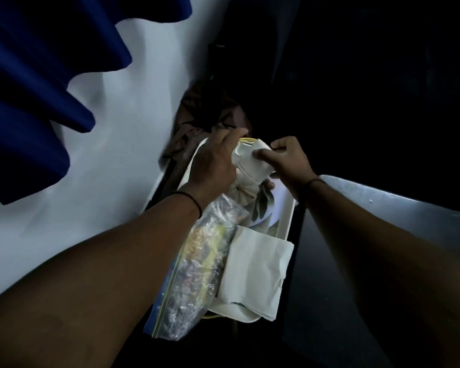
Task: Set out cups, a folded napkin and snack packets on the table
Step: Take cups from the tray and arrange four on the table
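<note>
Both grips are closed on the same thing: your left hand (213, 163) curls over the pale cups (247, 166) from the 9 o'clock side, and your right hand (287, 160) pinches the white wrapping around them from 3 o'clock. The light is dim, so I cannot tell how many cups are nested there, nor whether the wrapping is paper or plastic.

The bundle hangs over the far end of the white basket (287, 221). Nearer to you, at 6 o'clock from your hands, the folded napkin (258, 269) lies over the basket's near rim, and the clear zip bag of snack packets (197, 274) leans just beside it at its 9 o'clock, touching your left forearm.

My worry is the pull. If your hands tug apart unevenly, the wrapping may tear and a cup could drop back into the basket or past its rim. Your left forearm may also drag the bag off the near rim as you lift.

Room is tight: a pale wall (104, 155) runs close at 9 o'clock, a blue curtain (32, 102) hangs at 10 o'clock, a dark cloth heap (202, 112) sits at 12, and a grey ledge (409, 208) closes 3 o'clock. No counter is in view, so I judge straight up and back toward you is the clearest way out.
</note>
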